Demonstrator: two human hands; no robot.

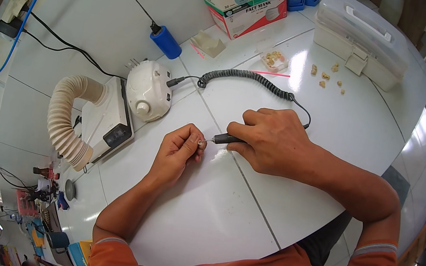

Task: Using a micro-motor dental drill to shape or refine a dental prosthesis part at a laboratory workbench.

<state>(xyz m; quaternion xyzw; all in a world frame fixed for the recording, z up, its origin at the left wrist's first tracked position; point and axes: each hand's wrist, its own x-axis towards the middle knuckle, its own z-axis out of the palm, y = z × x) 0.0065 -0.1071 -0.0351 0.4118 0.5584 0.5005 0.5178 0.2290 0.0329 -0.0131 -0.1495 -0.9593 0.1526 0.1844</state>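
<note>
My left hand (pixel 179 150) is closed, pinching a small pale tooth-like piece (pixel 201 143) between thumb and fingers. In my right hand (pixel 277 142) is a black rotary handpiece (pixel 226 138), gripped like a pen. Its thin metal bit points left and meets the small piece, or comes very close to it; I cannot tell which. White powder (pixel 219 156) lies on the white tiled table (pixel 203 202) just below the bit. A coiled black cord (pixel 248 75) runs from the handpiece to a white control box (pixel 148 91) with a knob.
Left of the control box stands a machine with a ribbed cream hose (pixel 65 118). Behind are a blue cylinder (pixel 166 42), stacked mask boxes (pixel 248 15) and a white plastic case (pixel 362 39). Several yellowish pieces (pixel 323 83) lie near a small dish (pixel 273 69) and a pink stick (pixel 271 74).
</note>
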